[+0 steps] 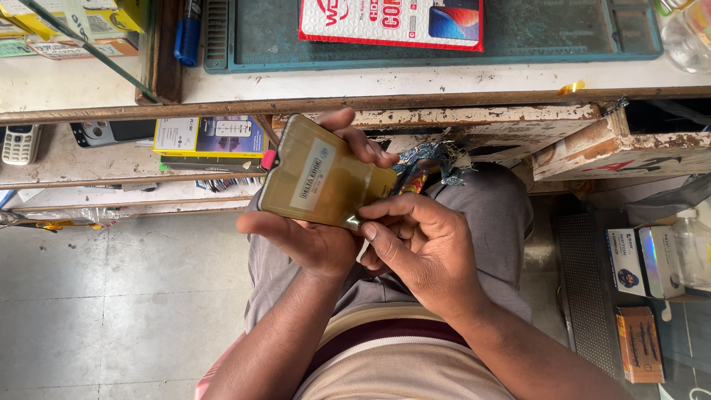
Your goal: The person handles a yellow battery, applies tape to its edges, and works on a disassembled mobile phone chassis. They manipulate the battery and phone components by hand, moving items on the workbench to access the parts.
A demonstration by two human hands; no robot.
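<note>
My left hand (pixel 315 237) holds a flat phone screen panel (pixel 315 178) with a gold-brown back, a white label and a small red tab at its left corner. Its thumb lies under the panel and its fingers curl over the top edge. My right hand (pixel 418 241) pinches the panel's lower right corner, where a thin ribbon end sticks out. Both hands are above my lap, just in front of the worn wooden bench edge (pixel 444 118).
A teal work mat (pixel 555 37) with a red-and-white packet (pixel 392 22) lies on the bench top. Small boxes (pixel 211 137), a keypad phone (pixel 20 143) and a dark phone (pixel 111 132) sit on the left shelf. More boxes (pixel 644 263) stand at the right.
</note>
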